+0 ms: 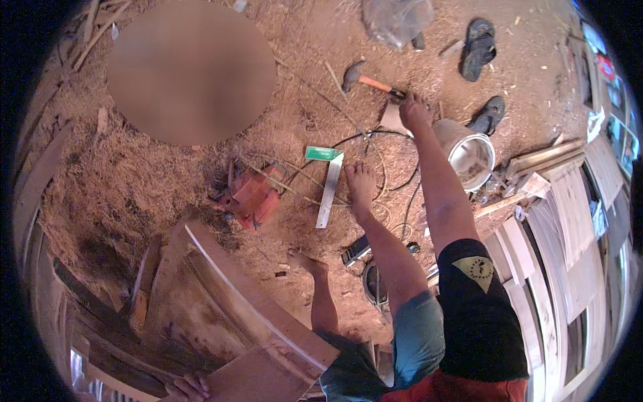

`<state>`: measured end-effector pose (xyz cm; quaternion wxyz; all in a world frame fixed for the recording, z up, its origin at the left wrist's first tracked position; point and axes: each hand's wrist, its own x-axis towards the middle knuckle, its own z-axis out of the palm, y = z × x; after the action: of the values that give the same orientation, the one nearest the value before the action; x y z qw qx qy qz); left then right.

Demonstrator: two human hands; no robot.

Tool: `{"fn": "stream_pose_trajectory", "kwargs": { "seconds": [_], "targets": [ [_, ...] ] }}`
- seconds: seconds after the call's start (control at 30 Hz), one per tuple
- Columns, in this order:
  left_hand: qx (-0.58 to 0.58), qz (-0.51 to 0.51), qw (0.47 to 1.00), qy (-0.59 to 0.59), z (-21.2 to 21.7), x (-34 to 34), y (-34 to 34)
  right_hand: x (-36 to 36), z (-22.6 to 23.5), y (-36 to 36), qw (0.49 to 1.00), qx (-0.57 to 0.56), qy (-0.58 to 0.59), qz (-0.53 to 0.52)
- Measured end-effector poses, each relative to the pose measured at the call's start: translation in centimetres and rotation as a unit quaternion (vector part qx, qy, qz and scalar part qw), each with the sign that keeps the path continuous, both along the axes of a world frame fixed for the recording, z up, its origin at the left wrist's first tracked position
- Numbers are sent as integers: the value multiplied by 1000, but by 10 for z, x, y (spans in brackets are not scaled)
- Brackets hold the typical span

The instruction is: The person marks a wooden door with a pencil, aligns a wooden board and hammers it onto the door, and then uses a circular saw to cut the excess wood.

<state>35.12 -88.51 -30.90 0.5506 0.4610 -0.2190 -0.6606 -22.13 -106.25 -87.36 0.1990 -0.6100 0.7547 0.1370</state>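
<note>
Right hand reaching to hammer on sawdust floor; left hand steadying curved board.

Right hand (pixel 414 110), arm fully extended toward 12 o'clock, fingers closing on the handle end of the orange-handled hammer (pixel 367 80); whether the grip is complete I cannot tell. Hammer head points to 10 o'clock, lying flat on the floor (pixel 134 187). Left hand (pixel 191 386) at 7 o'clock, fingers curled over the edge of the curved wooden board (pixel 234 315). White bucket (pixel 469 151) just beside the right forearm; steel square (pixel 329 187) at 6 o'clock of the hammer. Judgement: grip well along the handle and lift clear of the cable (pixel 375 137).
</note>
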Motion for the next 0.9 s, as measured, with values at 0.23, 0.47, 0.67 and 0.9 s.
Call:
{"fn": "stream_pose_trajectory", "kwargs": {
  "seconds": [0.23,0.47,0.67,0.9],
  "targets": [
    [-11,70,997,-18,17,-7,4,2,30,16,983,143,-102,56],
    [-87,160,983,-6,93,-22,35,52,215,81,965,-86,-238,-64],
    [-158,259,953,13,199,-23,67,95,546,157,822,38,-521,-226],
    [-365,142,919,52,336,7,71,158,819,237,799,16,-592,-105]
  ]
}}
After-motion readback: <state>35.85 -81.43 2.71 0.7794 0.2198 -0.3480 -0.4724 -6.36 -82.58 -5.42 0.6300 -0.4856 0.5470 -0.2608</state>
